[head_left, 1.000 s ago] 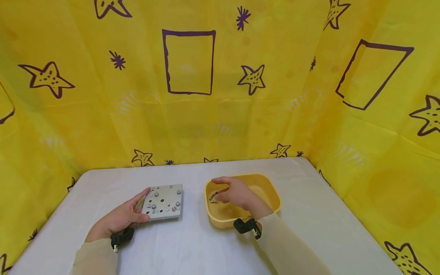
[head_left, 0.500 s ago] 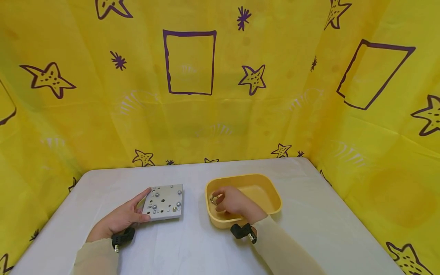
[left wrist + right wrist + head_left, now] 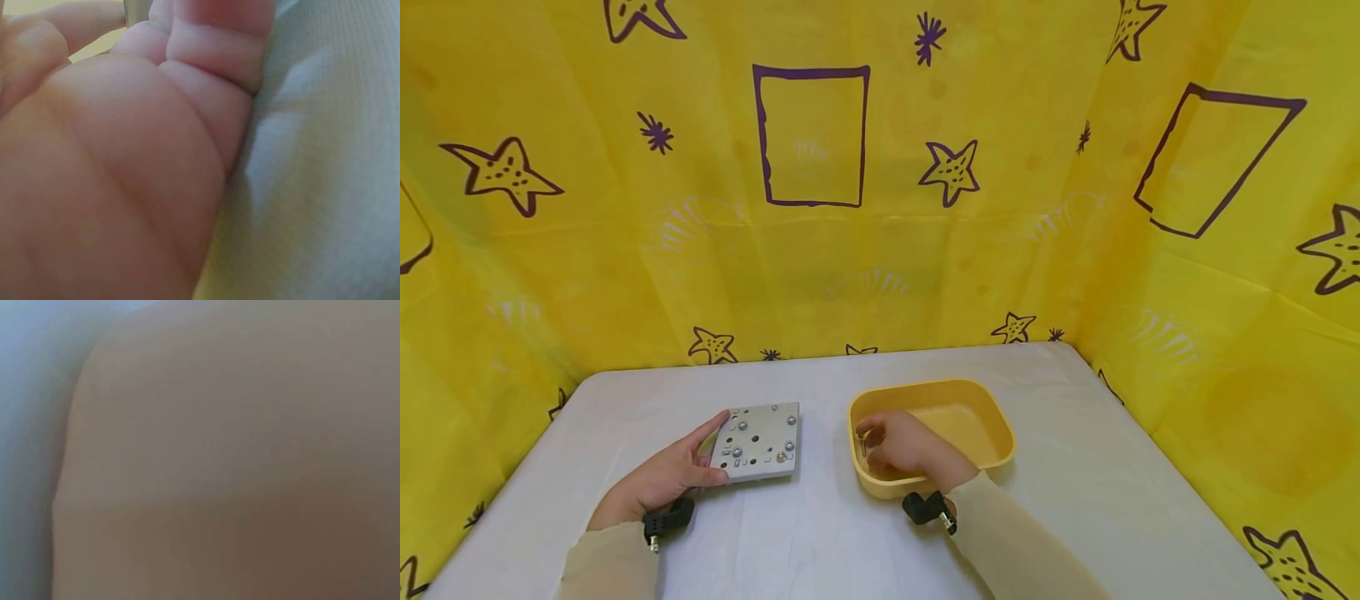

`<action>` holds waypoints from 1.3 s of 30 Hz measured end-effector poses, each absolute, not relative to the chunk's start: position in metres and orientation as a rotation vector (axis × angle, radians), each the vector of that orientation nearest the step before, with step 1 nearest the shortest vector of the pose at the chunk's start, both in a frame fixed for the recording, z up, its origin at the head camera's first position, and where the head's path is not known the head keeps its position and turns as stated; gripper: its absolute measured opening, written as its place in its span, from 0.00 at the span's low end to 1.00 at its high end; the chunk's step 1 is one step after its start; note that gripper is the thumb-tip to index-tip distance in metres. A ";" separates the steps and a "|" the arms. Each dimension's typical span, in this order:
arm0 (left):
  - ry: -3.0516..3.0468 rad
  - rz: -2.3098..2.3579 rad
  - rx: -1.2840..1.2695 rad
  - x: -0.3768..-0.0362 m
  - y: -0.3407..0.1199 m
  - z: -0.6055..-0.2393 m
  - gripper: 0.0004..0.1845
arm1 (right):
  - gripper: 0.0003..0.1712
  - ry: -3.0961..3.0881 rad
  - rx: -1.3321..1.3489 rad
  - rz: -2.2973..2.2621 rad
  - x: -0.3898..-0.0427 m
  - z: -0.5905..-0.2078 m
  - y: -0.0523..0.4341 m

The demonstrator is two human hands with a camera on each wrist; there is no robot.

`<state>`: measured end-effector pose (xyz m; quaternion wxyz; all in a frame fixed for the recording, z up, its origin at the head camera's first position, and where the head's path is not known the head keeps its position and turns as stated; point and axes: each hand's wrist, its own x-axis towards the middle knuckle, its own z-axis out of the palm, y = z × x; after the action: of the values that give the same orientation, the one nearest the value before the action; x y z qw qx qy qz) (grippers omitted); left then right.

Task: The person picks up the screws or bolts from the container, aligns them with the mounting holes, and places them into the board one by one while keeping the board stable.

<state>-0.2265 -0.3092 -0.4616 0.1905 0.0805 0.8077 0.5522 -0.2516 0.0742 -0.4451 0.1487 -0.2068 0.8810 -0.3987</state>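
A square grey metal plate [image 3: 760,440] with holes and several screw heads lies on the white table [image 3: 820,542], left of centre. My left hand [image 3: 711,450] holds the plate's near left corner, index finger along the left edge and thumb on the front edge. A yellow plastic tub [image 3: 981,412] sits to the plate's right. Inside its left end my right hand [image 3: 868,439] has its fingers curled and pinches a small metal part [image 3: 862,442]. The left wrist view is filled by my palm [image 3: 112,175]. The right wrist view is a tan blur.
Yellow cloth [image 3: 880,250] printed with purple stars and rectangles walls in the table at the back and on both sides. Bare white tabletop [image 3: 1075,467] lies right of the tub, and more lies behind the plate. Black wrist cameras sit on both of my sleeves.
My right hand has dropped lower into the tub's left end and curled its fingers tighter round the small metal part. My left hand and the plate have stayed put.
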 end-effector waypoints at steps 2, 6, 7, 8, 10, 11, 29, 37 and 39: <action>2.275 1.547 0.229 -0.226 -0.309 -0.461 0.59 | 0.23 2.619 -0.682 -1.047 -0.252 -0.447 0.074; 2.297 1.524 0.231 -0.226 -0.310 -0.461 0.59 | 0.23 2.687 -0.779 -0.946 -0.253 -0.447 0.072; 2.302 1.518 0.228 -0.226 -0.310 -0.461 0.59 | 0.22 2.692 -0.788 -0.935 -0.252 -0.447 0.072; 2.305 1.515 0.226 -0.226 -0.310 -0.462 0.59 | 0.22 2.697 -0.791 -0.921 -0.253 -0.447 0.072; 2.298 1.522 0.226 -0.226 -0.310 -0.462 0.60 | 0.22 2.706 -0.793 -0.893 -0.253 -0.448 0.071; 2.290 1.532 0.228 -0.226 -0.310 -0.463 0.60 | 0.22 2.712 -0.795 -0.876 -0.253 -0.449 0.070; 2.182 1.643 0.261 -0.227 -0.310 -0.466 0.60 | 0.08 2.910 -0.971 -0.459 -0.255 -0.447 0.062; 2.185 1.639 0.248 -0.228 -0.310 -0.466 0.60 | 0.09 2.915 -0.965 -0.450 -0.254 -0.445 0.060; 2.189 1.636 0.245 -0.228 -0.310 -0.466 0.60 | 0.10 2.922 -0.958 -0.440 -0.253 -0.445 0.060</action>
<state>-0.2279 -0.3096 -0.4657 0.1975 0.0874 0.7822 0.5844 -0.2531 0.0600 -0.4445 0.0179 -0.3083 0.9405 -0.1416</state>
